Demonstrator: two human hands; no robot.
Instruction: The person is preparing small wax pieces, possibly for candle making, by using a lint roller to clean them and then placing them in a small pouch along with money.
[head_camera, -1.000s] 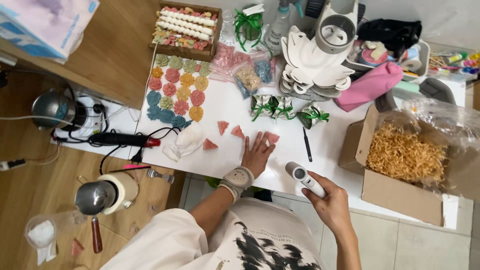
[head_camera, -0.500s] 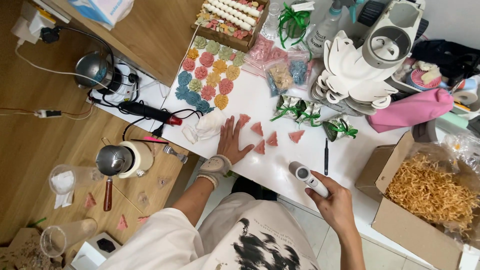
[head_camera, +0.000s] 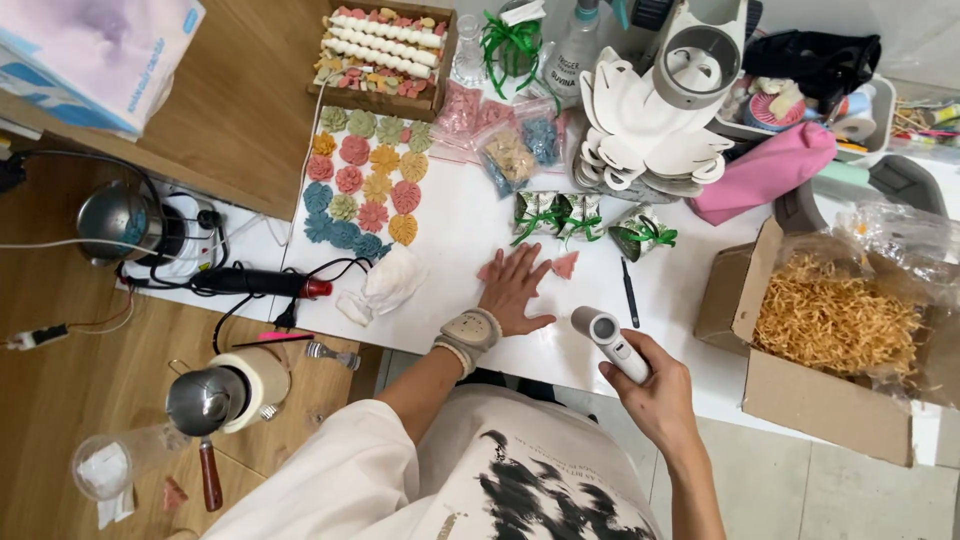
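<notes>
On the white table (head_camera: 460, 240), the left hand (head_camera: 515, 290) lies flat, fingers spread, covering small pink triangular pieces (head_camera: 566, 264), one peeking beside its fingertips. The right hand (head_camera: 655, 395) grips a white handheld device (head_camera: 612, 342) nearby.

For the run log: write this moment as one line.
left hand: flat on pink pieces | right hand: grips white handheld device | surface: white table
</notes>
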